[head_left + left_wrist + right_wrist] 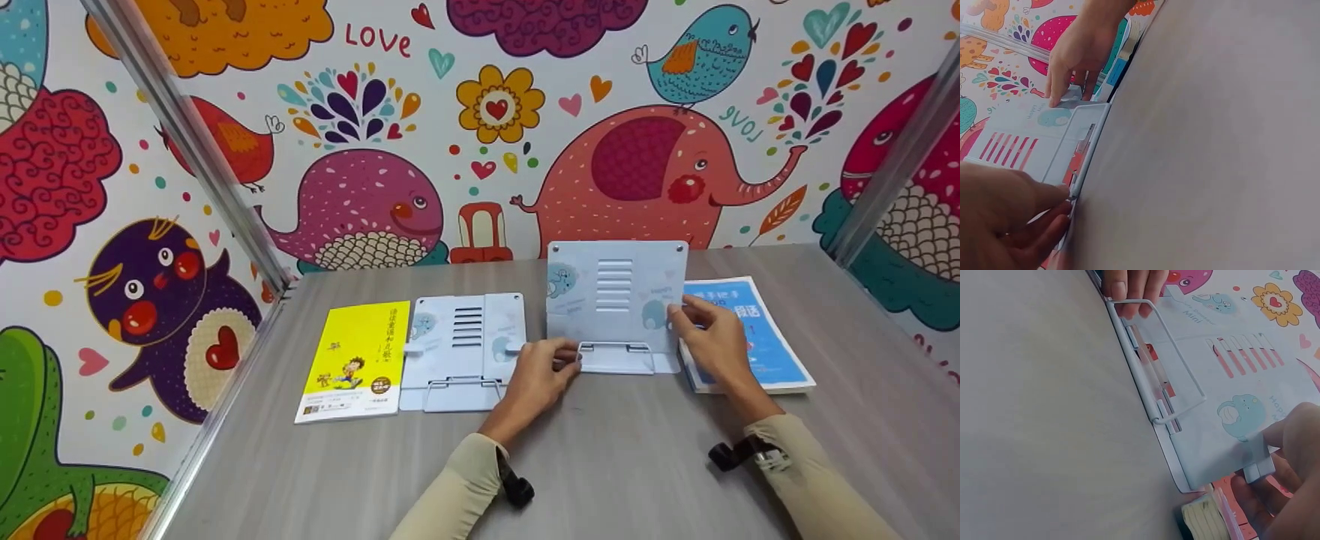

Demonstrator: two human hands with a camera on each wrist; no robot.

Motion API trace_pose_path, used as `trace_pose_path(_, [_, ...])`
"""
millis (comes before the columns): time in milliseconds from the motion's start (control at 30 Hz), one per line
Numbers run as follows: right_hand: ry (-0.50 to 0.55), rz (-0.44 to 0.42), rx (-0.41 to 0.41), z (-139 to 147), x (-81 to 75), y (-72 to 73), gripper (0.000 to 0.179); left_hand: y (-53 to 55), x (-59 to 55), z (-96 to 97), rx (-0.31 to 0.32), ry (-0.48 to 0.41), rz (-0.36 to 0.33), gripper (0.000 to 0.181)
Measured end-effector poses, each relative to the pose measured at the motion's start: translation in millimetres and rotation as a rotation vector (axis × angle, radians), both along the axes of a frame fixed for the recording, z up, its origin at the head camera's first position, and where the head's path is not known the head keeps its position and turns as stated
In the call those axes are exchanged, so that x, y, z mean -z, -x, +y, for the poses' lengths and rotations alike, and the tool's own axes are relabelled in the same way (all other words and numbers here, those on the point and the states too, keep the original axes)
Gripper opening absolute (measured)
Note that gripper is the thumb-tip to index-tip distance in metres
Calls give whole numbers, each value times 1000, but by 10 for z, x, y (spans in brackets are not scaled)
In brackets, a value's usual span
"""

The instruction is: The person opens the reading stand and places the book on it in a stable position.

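Two pale blue book stands stand side by side on the table. My left hand [538,375] is at the lower left corner of the right book stand [615,315], pinching its edge beside the white wire ledge [1176,363]. At the other side, my right hand [712,337] holds the small page clip [1259,464] on that stand's right edge between thumb and fingers. The left book stand [469,337] leans back with its wire ledge at the front, close to my left wrist. Hands cover parts of the right stand's corner and edge.
A yellow book [356,352] lies against the left stand's outer side. A thick blue book [750,330] lies to the right, partly behind the right stand and my right hand. Behind the grey table [600,465] rises a cartoon-printed wall [510,210] with metal posts [187,135].
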State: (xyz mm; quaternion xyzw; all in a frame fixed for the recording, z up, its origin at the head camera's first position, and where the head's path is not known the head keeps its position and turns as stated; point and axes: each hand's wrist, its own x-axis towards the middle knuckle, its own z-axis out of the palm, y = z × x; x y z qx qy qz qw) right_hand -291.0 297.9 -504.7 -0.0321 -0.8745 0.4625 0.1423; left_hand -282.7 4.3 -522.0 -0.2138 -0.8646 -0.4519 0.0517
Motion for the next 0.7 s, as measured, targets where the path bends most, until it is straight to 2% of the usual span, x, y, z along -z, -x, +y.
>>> trace_pose_path(167, [29,-27,15,-17,-5,110,64,77,15,69,-43,-19,-22,17])
trace_pose_path(433, [36,3,21,-37,-3,289,58,182,59,124,-77,-62,-4,16])
trace_pose_path(567, [24,2,14,-20,-14,324,55,203,74,139,-96,-78,-20,16])
trace_pose_path(700, [-14,56,16,49,18,327,46,192,79,149,-112,-96,-33,17])
